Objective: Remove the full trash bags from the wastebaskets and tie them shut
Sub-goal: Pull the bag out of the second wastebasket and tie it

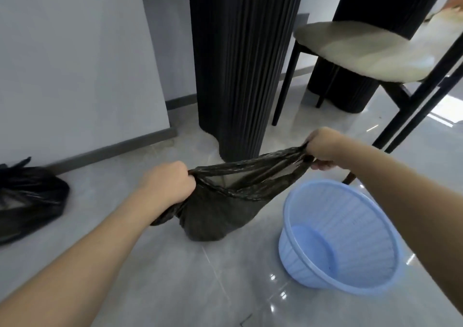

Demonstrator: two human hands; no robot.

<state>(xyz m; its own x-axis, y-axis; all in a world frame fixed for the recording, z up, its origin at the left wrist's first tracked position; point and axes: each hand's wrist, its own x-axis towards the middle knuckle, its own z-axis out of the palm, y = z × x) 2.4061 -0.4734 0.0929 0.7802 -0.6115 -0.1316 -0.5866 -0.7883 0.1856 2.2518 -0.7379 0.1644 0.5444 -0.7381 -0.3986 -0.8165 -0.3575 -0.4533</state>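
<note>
Hanging between both hands: a black trash bag (pixel 220 214), its mouth stretched wide and its bottom resting on the grey tiled floor (pixel 200 289).
Left hand (pixel 166 185): fingers are curled round the bag's left rim, which is gripped tight.
Right hand (pixel 325 148): fingers are closed on the bunched right rim, which is held higher than the left.
Wastebasket (pixel 340 236): a light blue slotted basket is seen just beside the bag, to its right, tilted on the floor, with no liner in it.
Second bag (pixel 27 199): another black bag is seen well apart at the left, by the wall's skirting, its top gathered.
Behind the bag: a black fluted column (pixel 240 63) stands close.
Right background: a chair (pixel 363 51) with a pale seat and thin black legs is placed near the basket.
</note>
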